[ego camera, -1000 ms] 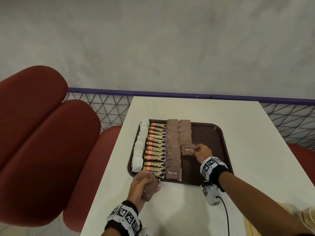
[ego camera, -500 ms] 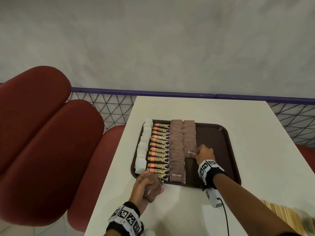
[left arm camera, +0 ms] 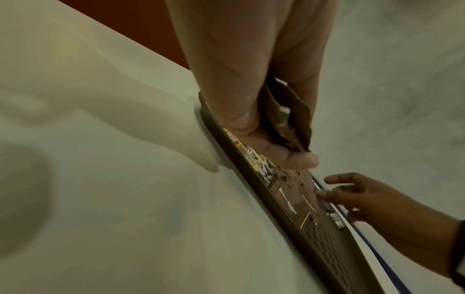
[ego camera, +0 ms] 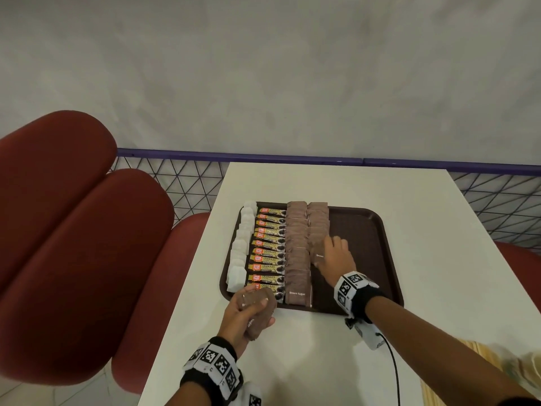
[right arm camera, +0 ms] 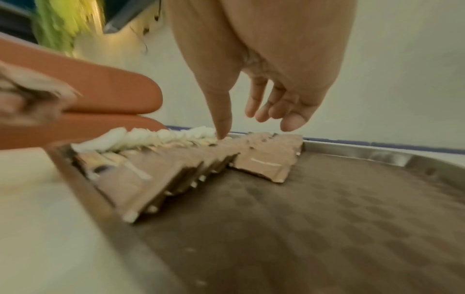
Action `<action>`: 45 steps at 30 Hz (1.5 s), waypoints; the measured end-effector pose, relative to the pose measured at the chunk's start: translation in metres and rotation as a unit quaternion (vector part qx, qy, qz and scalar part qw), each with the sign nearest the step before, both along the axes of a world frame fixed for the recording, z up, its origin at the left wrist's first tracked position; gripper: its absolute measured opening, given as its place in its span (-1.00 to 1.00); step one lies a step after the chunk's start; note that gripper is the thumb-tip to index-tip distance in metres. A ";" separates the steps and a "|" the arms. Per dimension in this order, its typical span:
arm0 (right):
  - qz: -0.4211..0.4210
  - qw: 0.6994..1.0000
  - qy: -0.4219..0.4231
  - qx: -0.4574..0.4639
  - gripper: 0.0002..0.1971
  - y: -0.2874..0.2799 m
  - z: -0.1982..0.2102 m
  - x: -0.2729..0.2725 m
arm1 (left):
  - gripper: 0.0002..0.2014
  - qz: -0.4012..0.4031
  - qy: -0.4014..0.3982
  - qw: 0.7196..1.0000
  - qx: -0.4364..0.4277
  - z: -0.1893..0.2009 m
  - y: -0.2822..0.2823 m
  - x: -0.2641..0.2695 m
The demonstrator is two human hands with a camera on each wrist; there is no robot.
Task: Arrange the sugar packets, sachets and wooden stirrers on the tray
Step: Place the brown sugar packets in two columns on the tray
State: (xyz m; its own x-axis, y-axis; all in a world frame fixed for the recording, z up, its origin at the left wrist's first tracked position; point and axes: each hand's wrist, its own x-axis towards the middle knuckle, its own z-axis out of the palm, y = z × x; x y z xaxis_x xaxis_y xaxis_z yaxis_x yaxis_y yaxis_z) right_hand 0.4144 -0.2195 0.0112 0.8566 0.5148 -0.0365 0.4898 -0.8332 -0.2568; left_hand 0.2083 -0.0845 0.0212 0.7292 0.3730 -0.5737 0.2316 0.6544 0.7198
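Observation:
A dark brown tray (ego camera: pixel 366 230) carries a column of white sachets (ego camera: pixel 241 247), a column of coffee granule sticks (ego camera: pixel 268 247) and two columns of brown sugar packets (ego camera: pixel 297 250). My right hand (ego camera: pixel 333 247) hovers over the near end of the shorter right column. Its fingers are straight and relaxed above the last packet (right arm camera: pixel 264 165), which lies flat on the tray (right arm camera: pixel 302 218); the thumb tip sits close to the row. My left hand (ego camera: pixel 254 303) grips a bundle of brown sugar packets (ego camera: pixel 260 315) at the tray's front left corner, above the table. The bundle (left arm camera: pixel 289 111) is pinched between thumb and fingers.
Wooden stirrers (ego camera: pixel 456 373) lie at the table's front right, beside a blurred pale object (ego camera: pixel 527 367). The tray's right half holds nothing. A red padded seat (ego camera: pixel 73 244) stands to the left, and a mesh railing (ego camera: pixel 175 183) runs behind the white table (ego camera: pixel 439 244).
My right hand carried a brown sugar packet to the near end of the second column, laid it down and let go. The left hand kept its bundle in place.

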 end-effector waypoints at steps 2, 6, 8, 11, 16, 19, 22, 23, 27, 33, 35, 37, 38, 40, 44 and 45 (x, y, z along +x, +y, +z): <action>0.027 0.993 0.084 0.078 -0.62 0.000 0.004 -0.013 | -0.55 -0.004 -0.001 1.000 0.010 0.001 -0.003 0.000; 0.100 0.939 0.265 0.192 -0.86 0.003 0.018 -0.048 | -0.59 -0.019 -0.011 0.999 0.030 0.005 -0.010 0.003; 0.131 0.911 0.328 0.212 -0.89 0.007 0.021 -0.063 | -0.62 -0.026 -0.018 0.999 0.038 0.007 -0.014 0.004; 0.150 0.887 0.373 0.228 -0.76 0.009 0.017 -0.074 | -0.64 -0.029 -0.028 0.998 0.039 0.008 -0.017 0.004; 0.127 0.881 0.377 0.258 -0.75 0.008 0.015 -0.073 | -0.66 -0.044 -0.035 0.997 0.047 0.010 -0.019 0.001; 0.092 0.872 0.387 0.286 -0.77 0.008 0.014 -0.071 | -0.68 -0.034 -0.030 0.998 0.042 0.010 -0.019 0.000; 0.089 0.836 0.451 0.301 -0.79 0.007 0.010 -0.073 | -0.69 -0.030 -0.022 0.998 0.044 0.010 -0.019 0.001; 0.098 0.825 0.467 0.302 -0.81 0.007 0.010 -0.073 | -0.66 -0.033 -0.019 0.998 0.047 0.009 -0.019 0.001; 0.085 0.826 0.466 0.306 -0.85 0.005 0.013 -0.072 | -0.62 -0.036 -0.015 0.998 0.039 0.007 -0.018 0.002; -0.119 0.864 0.336 0.356 -0.70 -0.009 0.018 -0.036 | -0.61 -0.022 -0.018 1.000 0.010 0.004 -0.013 0.002; -0.138 0.892 0.276 0.330 -0.71 -0.017 0.024 -0.022 | -0.65 -0.016 -0.017 1.000 0.001 0.004 -0.012 0.002; -0.124 0.928 0.228 0.268 -0.81 -0.026 0.030 -0.010 | -0.67 -0.010 -0.012 1.000 -0.009 0.004 -0.011 0.002; -0.111 0.943 0.205 0.235 -0.86 -0.029 0.032 -0.004 | -0.65 -0.007 -0.010 1.000 -0.014 0.003 -0.010 0.002; -0.084 0.966 0.159 0.184 -0.95 -0.033 0.034 0.006 | -0.60 -0.002 -0.004 1.000 -0.023 0.001 -0.009 0.002; -0.055 0.989 0.114 0.081 -0.86 -0.033 0.031 0.015 | -0.59 0.000 0.001 0.999 -0.032 -0.002 -0.008 0.003; -0.046 0.990 0.117 0.063 -0.85 -0.031 0.030 0.016 | -0.60 0.000 0.003 0.999 -0.033 -0.003 -0.008 0.003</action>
